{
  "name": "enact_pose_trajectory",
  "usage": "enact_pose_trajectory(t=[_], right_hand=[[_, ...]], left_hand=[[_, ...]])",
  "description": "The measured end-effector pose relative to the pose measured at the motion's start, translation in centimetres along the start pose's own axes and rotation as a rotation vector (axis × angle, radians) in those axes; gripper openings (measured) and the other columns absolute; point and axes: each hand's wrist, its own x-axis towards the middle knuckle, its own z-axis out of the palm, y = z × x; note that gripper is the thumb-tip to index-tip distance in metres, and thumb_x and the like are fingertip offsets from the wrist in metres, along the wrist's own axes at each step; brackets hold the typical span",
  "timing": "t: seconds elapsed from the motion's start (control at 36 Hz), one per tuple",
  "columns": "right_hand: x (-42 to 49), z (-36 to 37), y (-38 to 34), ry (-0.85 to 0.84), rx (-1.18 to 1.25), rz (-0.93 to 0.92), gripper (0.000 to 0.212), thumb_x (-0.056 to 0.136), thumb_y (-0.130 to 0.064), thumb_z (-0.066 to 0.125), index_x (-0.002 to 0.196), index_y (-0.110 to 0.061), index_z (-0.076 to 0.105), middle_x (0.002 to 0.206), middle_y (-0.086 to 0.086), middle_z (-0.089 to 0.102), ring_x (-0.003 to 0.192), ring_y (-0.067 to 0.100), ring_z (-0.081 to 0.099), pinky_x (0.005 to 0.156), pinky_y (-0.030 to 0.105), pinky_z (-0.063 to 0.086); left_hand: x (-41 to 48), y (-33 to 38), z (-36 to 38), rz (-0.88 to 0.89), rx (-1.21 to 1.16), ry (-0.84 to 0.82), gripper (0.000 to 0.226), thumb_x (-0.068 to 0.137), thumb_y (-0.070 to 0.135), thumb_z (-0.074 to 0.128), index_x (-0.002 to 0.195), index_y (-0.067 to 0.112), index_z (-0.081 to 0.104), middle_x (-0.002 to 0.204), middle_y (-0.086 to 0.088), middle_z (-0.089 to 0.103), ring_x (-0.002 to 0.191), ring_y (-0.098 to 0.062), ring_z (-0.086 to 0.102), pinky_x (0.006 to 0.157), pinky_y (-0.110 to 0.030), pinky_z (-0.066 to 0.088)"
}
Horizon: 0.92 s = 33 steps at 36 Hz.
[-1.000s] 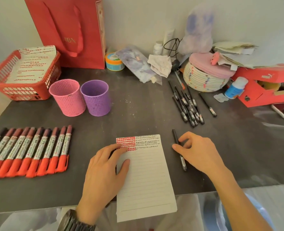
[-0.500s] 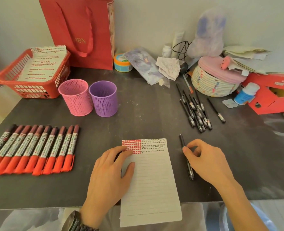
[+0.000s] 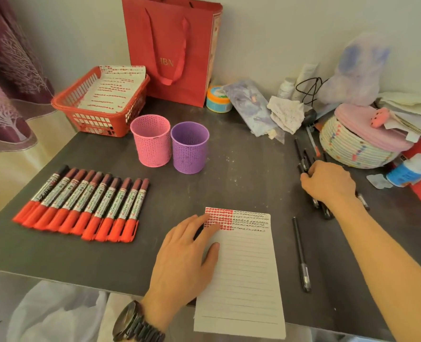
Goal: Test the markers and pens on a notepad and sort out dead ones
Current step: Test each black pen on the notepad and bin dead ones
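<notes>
Far to the left of the notepad and farther back, a red basket with marked sheets inside sat at the corner of the dark table. Left of the notepad, a row of red markers lay side by side, capped, their red ends toward the near edge. Behind the notepad and slightly left stood a pink cup and a purple cup, upright and just beside each other, with a red paper bag against the wall beyond them.

The left hand, a watch on its wrist, lay flat with fingers straight and spread, its fingertips pressing on the notepad's upper left part beside the red test marks. The notepad itself lay at the near edge of the table, its lower end overhanging; black marks filled the rest of its top lines.

Just right of the notepad, a single black pen lay on the table, apart from both hands. Behind and right of the notepad, the right hand rested on the pile of black pens, fingers curled down onto them; whether they had closed round any pen could not be told. Farther right of the notepad sat a woven basket with a pink lid.
</notes>
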Motion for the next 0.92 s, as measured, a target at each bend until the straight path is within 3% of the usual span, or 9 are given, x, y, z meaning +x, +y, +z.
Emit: enact_pose_trajectory(t=[0.08,0.28,0.42,0.5,0.61,0.69,0.75,0.81,0.92], right_hand=[[0.6,0.2,-0.5,-0.036,-0.054,0.01,0.032,0.097,-0.037,0.055,0.105,-0.007,0.064,0.108,0.018,0.065,0.098,0.04,0.061,0.07,0.037,0.043],[0.5,0.2,-1.5,-0.084,-0.106,0.05,0.034,0.099,-0.035,0.052,0.112,-0.004,0.059,0.115,0.021,0.062,0.104,0.042,0.06,0.071,0.038,0.042],[0.1,-0.2,-1.8,-0.056,-0.074,0.038,0.026,0.1,-0.032,0.051,0.093,-0.007,0.053,0.105,0.021,0.062,0.084,0.036,0.052,0.068,0.038,0.04],[-0.4,-0.4,-1.7,0.023,0.017,0.023,0.029,0.101,-0.032,0.047,0.097,-0.004,0.055,0.1,0.021,0.061,0.084,0.037,0.052,0.068,0.038,0.039],[-1.9,-1.0,-1.7,0.118,0.291,-0.044,0.027,0.102,-0.035,0.044,0.1,-0.011,0.057,0.078,0.005,0.059,0.068,0.023,0.052,0.059,0.035,0.038],[-4.3,-1.5,-2.2,0.126,0.572,-0.046,0.021,0.101,-0.038,0.044,0.097,-0.022,0.057,0.078,-0.006,0.061,0.07,0.006,0.051,0.055,0.028,0.033],[-6.4,-1.5,-2.7,0.118,0.75,-0.029,0.019,0.099,-0.036,0.046,0.094,-0.023,0.059,0.076,-0.006,0.064,0.069,0.006,0.055,0.057,0.027,0.034],[-9.0,-1.5,-3.2,0.087,0.969,-0.004,0.019,0.093,-0.034,0.05,0.083,-0.022,0.058,0.066,-0.009,0.062,0.056,0.01,0.052,0.057,0.029,0.037],[-14.8,-0.9,-3.8,0.012,1.388,0.068,0.018,0.079,-0.035,0.054,0.065,-0.022,0.051,0.054,-0.005,0.047,0.042,0.008,0.035,0.039,0.022,0.029]], left_hand=[[0.0,0.1,-0.2,-0.004,-0.01,-0.014,0.049,0.099,0.052,0.03,0.138,0.036,0.054,0.147,0.013,0.05,0.138,-0.015,0.045,0.113,-0.036,0.032],[-0.1,-0.1,-0.4,0.002,-0.012,-0.039,0.048,0.1,0.051,0.031,0.141,0.036,0.052,0.15,0.013,0.047,0.14,-0.014,0.041,0.115,-0.034,0.027],[0.1,-0.1,-0.5,-0.004,-0.012,-0.072,0.046,0.101,0.05,0.036,0.144,0.038,0.047,0.154,0.016,0.04,0.144,-0.012,0.034,0.117,-0.031,0.017],[0.1,-0.1,-0.5,-0.006,-0.014,-0.083,0.047,0.102,0.051,0.034,0.145,0.04,0.044,0.155,0.017,0.037,0.146,-0.011,0.03,0.118,-0.031,0.014],[0.0,0.1,-0.7,-0.011,-0.025,-0.074,0.046,0.101,0.049,0.036,0.144,0.038,0.047,0.154,0.015,0.04,0.145,-0.012,0.033,0.117,-0.031,0.017],[-0.1,0.2,-0.8,-0.02,-0.048,-0.067,0.045,0.101,0.05,0.039,0.143,0.039,0.048,0.154,0.016,0.04,0.144,-0.011,0.034,0.117,-0.031,0.019],[-0.1,0.3,-0.9,-0.025,-0.076,-0.069,0.047,0.099,0.053,0.037,0.143,0.041,0.047,0.154,0.018,0.039,0.143,-0.009,0.034,0.118,-0.031,0.02],[-0.1,0.3,-1.0,-0.022,-0.117,-0.058,0.047,0.096,0.055,0.037,0.141,0.044,0.048,0.152,0.021,0.039,0.142,-0.006,0.034,0.117,-0.029,0.02],[0.0,0.2,-1.4,0.006,-0.218,0.015,0.04,0.096,0.052,0.04,0.131,0.044,0.056,0.142,0.027,0.046,0.134,0.001,0.039,0.113,-0.022,0.024]])
